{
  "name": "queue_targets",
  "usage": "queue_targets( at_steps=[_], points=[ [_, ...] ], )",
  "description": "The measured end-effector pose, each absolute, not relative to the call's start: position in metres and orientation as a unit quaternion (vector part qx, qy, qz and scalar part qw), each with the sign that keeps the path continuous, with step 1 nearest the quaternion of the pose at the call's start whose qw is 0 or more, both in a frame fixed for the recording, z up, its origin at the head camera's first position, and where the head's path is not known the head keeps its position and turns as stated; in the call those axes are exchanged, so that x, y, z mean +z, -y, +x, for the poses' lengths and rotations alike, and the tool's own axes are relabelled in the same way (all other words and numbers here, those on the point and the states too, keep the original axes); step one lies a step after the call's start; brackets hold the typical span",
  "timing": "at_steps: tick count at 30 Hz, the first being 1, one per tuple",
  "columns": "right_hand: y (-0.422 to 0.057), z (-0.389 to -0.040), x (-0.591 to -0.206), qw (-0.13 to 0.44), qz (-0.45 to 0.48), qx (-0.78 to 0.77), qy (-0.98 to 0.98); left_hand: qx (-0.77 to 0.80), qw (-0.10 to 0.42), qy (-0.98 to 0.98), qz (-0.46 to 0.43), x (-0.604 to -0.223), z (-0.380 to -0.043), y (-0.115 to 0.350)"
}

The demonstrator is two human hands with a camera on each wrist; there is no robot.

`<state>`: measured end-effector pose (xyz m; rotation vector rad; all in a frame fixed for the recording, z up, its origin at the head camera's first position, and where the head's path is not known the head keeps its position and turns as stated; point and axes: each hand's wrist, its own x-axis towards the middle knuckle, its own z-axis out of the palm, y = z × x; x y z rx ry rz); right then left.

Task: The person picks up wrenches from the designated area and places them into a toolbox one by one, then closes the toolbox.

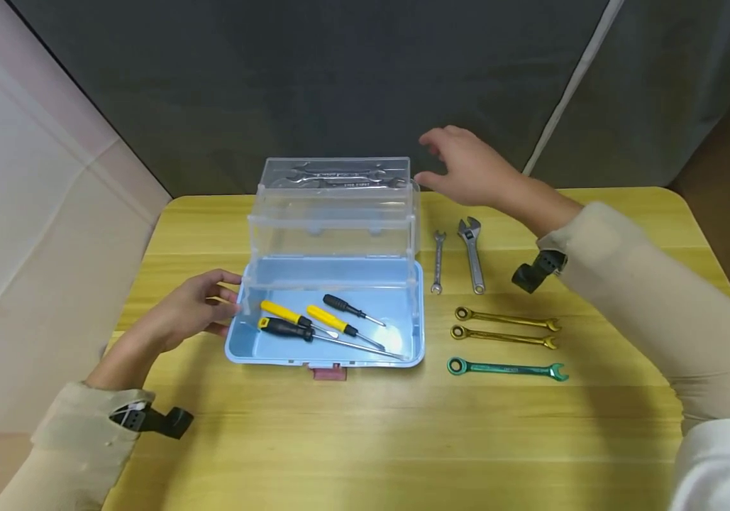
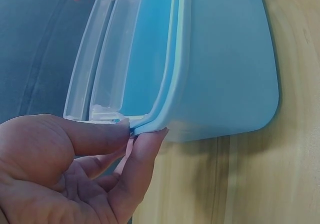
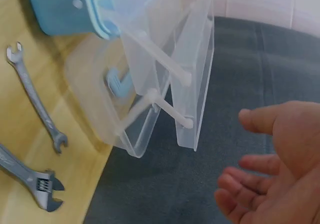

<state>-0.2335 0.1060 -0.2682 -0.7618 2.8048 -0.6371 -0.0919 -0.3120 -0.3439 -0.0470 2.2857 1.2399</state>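
"Head view: where does the blue toolbox (image 1: pixel 399 309) lie?"

"Centre of the frame. At its left side, the left hand (image 1: pixel 195 310) pinches its edge between thumb and finger. The right hand (image 1: pixel 469 168) holds nothing, fingers loosely bent, near the right end of the clear upper tray (image 1: pixel 273 176) but apart from it."

"What's inside?"

"Four screwdrivers (image 1: pixel 284 328) in the bottom: two yellow-handled, two black-handled. At upper centre, the tray holds at least two open-end wrenches (image 1: pixel 345 174); I can't tell the exact count."

"And on the table (image 1: pixel 365 454)?"

"Right of centre, five: one small open-end wrench (image 1: pixel 438 262), one adjustable wrench (image 1: pixel 474 260), two gold ratcheting wrenches (image 1: pixel 508 320), one green ratcheting wrench (image 1: pixel 508 368)."
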Motion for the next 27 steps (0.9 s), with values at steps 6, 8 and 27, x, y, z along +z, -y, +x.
queue_targets(
  at_steps=[6, 8, 27],
  points=[
    [-0.127, -0.212, -0.282, 0.083, -0.206, -0.237, -0.946, 0.464, 0.269, -0.844, -0.020, -0.343, -0.092, 0.311],
    [-0.134, -0.207, -0.289, 0.088, -0.185, -0.238, -0.949, 0.466, 0.269, -0.843, -0.019, -0.343, -0.092, 0.310],
    [-0.160, -0.178, -0.389, 0.153, -0.076, -0.152, -0.973, 0.471, 0.272, -0.839, -0.017, -0.343, -0.092, 0.311]
  ],
)
